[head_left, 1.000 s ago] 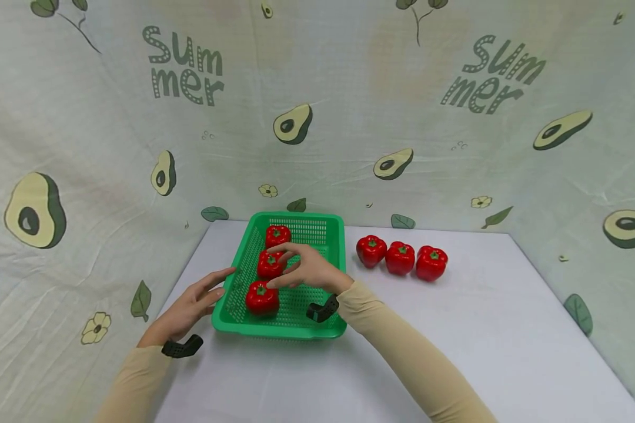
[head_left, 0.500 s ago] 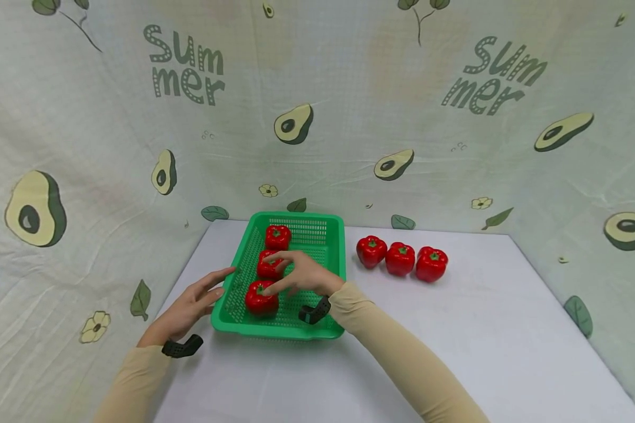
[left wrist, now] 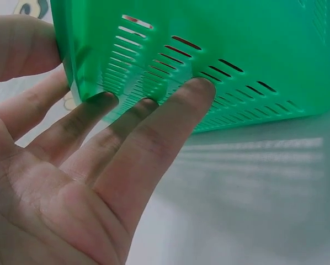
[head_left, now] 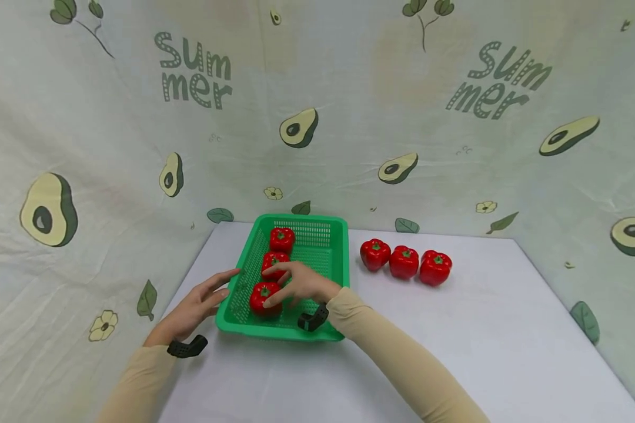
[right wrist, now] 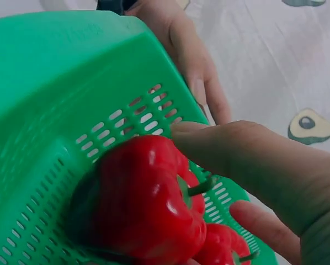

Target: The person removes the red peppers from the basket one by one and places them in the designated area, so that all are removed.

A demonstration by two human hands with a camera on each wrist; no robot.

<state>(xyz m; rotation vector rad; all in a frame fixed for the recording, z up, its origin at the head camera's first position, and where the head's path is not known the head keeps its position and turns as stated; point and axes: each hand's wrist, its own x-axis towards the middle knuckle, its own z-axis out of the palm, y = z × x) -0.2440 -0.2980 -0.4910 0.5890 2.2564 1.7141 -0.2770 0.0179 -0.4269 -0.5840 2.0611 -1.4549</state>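
In the head view a green basket (head_left: 344, 276) holds three red bell peppers in a column along its left side: a far one (head_left: 282, 239), a middle one (head_left: 271, 262) and a near one (head_left: 261, 296). My left hand (head_left: 193, 308) is at the basket's left side, fingertips (left wrist: 201, 91) against the slotted outer wall. Over the near pepper is my right hand (head_left: 298, 285), thumb and fingers spread around its top. In the right wrist view the thumb (right wrist: 220, 144) reaches across beside the green stem, and a fingertip (right wrist: 253, 218) stands apart from the pepper.
Three more red bell peppers stand in a row to the right of the basket: a left one (head_left: 375, 254), a middle one (head_left: 404, 262) and a right one (head_left: 435, 268). All rest on a white table (head_left: 402, 329). Behind hangs a printed cloth (head_left: 349, 88).
My right hand has come down and toward me, closer over the near pepper. The left hand stays at the basket wall. The head view has shifted slightly; the peppers keep their places.
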